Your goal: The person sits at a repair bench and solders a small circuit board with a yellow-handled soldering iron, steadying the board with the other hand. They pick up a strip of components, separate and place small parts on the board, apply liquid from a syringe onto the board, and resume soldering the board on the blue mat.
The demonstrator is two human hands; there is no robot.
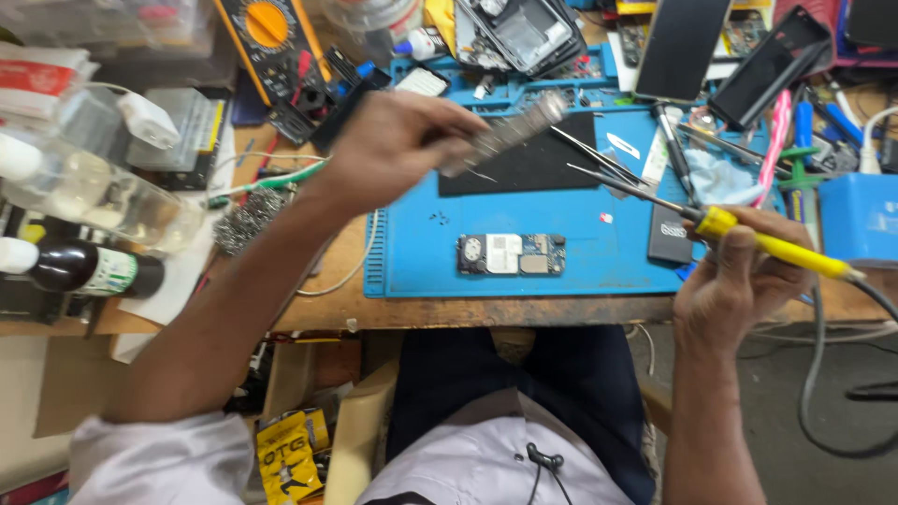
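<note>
My left hand (pixel 393 145) is raised above the blue work mat (pixel 599 252) and grips a spool of solder wire (pixel 510 131), blurred by motion, with a thin strand hanging from it. My right hand (pixel 734 276) holds a yellow-handled soldering iron (pixel 776 245) at the mat's right edge, its metal tip pointing up-left over the mat. A small phone circuit board (pixel 511 253) lies flat on the mat near the front edge, below both hands and touched by neither.
Tweezers (pixel 599 157) and a black pad (pixel 543 164) lie on the mat. Phone parts (pixel 681 42), an orange multimeter (pixel 271 37), bottles (pixel 84 266), a metal wool ball (pixel 245 220) and a blue box (pixel 859 217) crowd the wooden bench. The iron's grey cable (pixel 814 374) hangs at right.
</note>
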